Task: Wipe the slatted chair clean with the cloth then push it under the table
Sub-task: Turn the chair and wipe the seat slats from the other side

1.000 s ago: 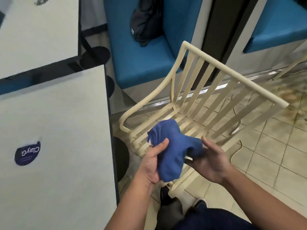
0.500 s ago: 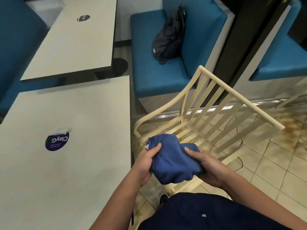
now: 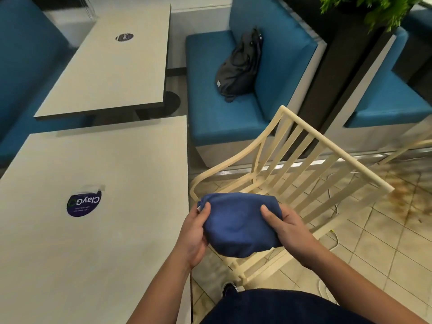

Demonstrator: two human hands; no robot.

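Head view: both hands grip a bunched blue cloth [image 3: 238, 225], the left hand [image 3: 194, 235] on its left end and the right hand [image 3: 289, 230] on its right end. Thumbs press on top of the fabric. The other fingers wrap underneath, mostly hidden. The cream slatted chair [image 3: 336, 148] stands just beyond and below the fingers, outside the table [image 3: 93, 253], which is left of the left hand. Cannot tell whether the cloth touches the seat. A round sticker [image 3: 84, 204] is on the table. Far beyond the fingers, a dark bag [image 3: 240, 66] lies on a blue bench [image 3: 222, 118].
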